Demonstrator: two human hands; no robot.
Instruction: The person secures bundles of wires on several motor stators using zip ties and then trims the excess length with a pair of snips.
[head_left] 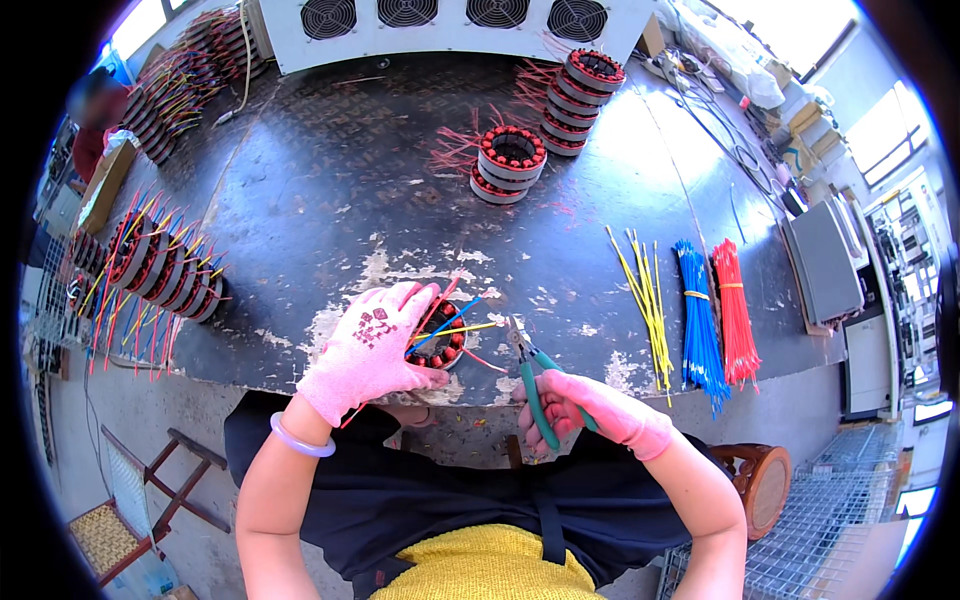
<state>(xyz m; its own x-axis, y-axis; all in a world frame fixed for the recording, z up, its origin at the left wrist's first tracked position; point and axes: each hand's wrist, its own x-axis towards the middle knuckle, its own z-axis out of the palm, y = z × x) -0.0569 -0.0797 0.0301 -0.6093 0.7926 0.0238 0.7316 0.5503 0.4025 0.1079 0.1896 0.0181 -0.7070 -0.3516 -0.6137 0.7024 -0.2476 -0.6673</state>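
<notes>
- Okay, my left hand (372, 345) is cupped over a stator (440, 340) at the table's (330, 190) near edge, fingers curled on it.
- My right hand (590, 405) is wrapped round green cutters (535, 385), tips at the stator's yellow lead.
- Yellow (648, 300), blue (698, 315) and red wires (735, 310) lie in bundles to the right.
- More stators (512, 160) sit far back, well apart.

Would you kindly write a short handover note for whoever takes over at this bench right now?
Left hand, pink glove, grips a round copper-wound stator at the table's near edge.
Right hand holds green-handled cutters, tips at its yellow lead.
Done or left: cannot tell; it is in hand, leads uncut.
Yellow, blue and red wire bundles lie right; stator stacks stand left and far.
</notes>
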